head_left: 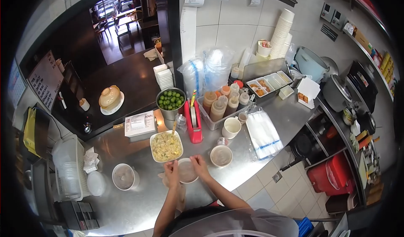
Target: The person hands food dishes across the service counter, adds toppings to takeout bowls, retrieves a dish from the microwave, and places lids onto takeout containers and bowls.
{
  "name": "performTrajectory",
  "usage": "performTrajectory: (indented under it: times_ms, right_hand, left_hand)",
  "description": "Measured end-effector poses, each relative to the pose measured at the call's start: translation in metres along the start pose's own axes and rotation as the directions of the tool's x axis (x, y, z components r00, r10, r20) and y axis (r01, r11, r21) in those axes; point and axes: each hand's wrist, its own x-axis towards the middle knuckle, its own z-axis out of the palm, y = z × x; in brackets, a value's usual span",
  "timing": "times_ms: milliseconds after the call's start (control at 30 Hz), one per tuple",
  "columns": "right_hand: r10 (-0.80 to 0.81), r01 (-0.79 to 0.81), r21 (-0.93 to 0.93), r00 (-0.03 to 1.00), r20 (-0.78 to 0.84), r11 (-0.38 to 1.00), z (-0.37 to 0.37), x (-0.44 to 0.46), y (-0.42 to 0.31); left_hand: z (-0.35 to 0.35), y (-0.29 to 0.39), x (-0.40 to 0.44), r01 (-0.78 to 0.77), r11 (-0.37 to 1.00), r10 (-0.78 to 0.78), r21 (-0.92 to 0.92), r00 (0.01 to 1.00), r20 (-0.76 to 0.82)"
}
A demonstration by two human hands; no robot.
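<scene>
A white tub with a translucent lid [187, 172] stands on the steel counter in front of me. My left hand [171, 174] has its fingers closed at the left side of its rim. At the far right of the same rim, my right hand [199, 168] pinches the edge. Just beyond my left hand is a square white bowl [167, 146] of yellowish rice-like food with a spoon handle sticking up. Another lidded tub [221, 156] stands right of my right hand, and a third tub [125, 176] is at the left.
Behind stand a red tape dispenser [193, 125], a pot of green limes [170, 100] and a bin of sauce bottles [219, 108]. Plastic bags [264, 133] lie right. A white basket of lids [69, 169] is left. Stacked cups [281, 34] rise near the wall.
</scene>
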Motion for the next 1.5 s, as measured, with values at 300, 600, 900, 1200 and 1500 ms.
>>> performTrajectory:
  times_ms: [300,600,900,1200,1500]
  right_hand:
    - [-0.082,0.119,-0.097,0.944,0.319,0.988,-0.024,0.017,-0.054]
    - [-0.413,0.344,-0.476,0.910,-0.045,0.809,-0.067,0.111,-0.071]
    - [0.028,-0.029,-0.034,0.999,-0.029,0.999,-0.032,0.169,-0.054]
    - [0.094,-0.165,0.252,0.958,0.270,0.954,-0.108,-0.054,-0.165]
    - [0.227,-0.280,0.166,0.934,0.277,0.946,-0.108,-0.076,-0.137]
  left_hand:
    - [0.002,-0.030,-0.029,-0.161,0.947,0.198,0.279,0.974,-0.109]
    - [0.036,0.047,0.015,-0.587,0.697,0.433,0.412,0.803,0.409]
    - [0.108,0.058,0.090,0.473,0.843,-0.521,0.255,0.605,0.602]
    - [0.119,0.041,0.094,0.443,0.891,-0.424,0.103,0.728,0.539]
    - [0.127,0.014,0.094,-0.217,0.784,-0.102,0.582,0.879,0.466]
